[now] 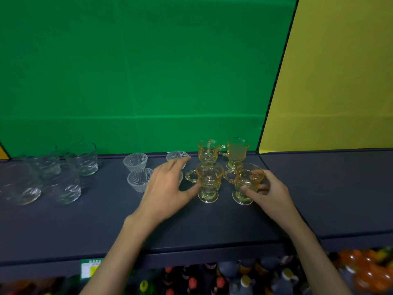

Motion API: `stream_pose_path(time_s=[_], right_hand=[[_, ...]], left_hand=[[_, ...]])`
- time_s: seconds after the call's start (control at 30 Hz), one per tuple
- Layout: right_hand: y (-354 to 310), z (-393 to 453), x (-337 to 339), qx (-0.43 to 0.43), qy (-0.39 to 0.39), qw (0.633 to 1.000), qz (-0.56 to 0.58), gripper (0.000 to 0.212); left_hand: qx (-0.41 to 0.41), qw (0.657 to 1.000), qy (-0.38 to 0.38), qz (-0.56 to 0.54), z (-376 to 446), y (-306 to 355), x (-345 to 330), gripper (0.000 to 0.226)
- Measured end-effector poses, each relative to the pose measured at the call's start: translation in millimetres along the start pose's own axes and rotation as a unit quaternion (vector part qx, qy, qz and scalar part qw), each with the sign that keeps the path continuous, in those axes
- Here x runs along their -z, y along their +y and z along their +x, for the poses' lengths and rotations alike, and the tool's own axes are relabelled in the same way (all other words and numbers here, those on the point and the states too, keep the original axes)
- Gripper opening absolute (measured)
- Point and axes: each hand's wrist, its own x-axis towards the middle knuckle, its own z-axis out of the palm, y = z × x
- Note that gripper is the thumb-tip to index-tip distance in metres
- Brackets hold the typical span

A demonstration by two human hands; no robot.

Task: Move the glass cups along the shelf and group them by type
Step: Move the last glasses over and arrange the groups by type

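Several amber footed glass mugs stand at the shelf's middle right: two at the back (208, 149) (237, 152) and two in front. My right hand (270, 192) grips the front right amber mug (246, 184) with thumb and fingers curled round its bowl. My left hand (168, 188) lies with spread fingers, its thumb touching the front left amber mug (209, 180). Small ribbed clear cups (135, 161) (140, 179) (177, 156) stand left of the amber ones; one more is partly hidden under my left hand. Clear wavy tumblers (84, 158) are grouped at the far left.
The dark shelf (106, 220) has a green back panel and a yellow panel (340, 81) on the right. A second shelf section (329, 188) continues to the right. Bottles (191, 279) fill the shelf below the front edge.
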Motion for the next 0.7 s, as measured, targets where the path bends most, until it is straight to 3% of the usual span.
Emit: stream_pose_path(time_s=[0.07,0.4,0.7], right_hand=[[-2.2,-4.3,0.8,-0.002,0.002,1.000,-0.001,0.037],[-5.9,-16.6,11.3,0.003,-0.003,1.000,-0.012,0.035],[3.6,-9.4,23.2,0.030,-0.041,0.999,-0.003,0.044]], left_hand=[[0.007,0.999,-0.015,-0.031,3.8,12.8,-2.5,0.080],[0.011,0.999,-0.029,0.016,19.0,27.8,-24.7,0.081],[0.076,0.992,-0.024,-0.102,6.1,39.6,-31.9,0.076]])
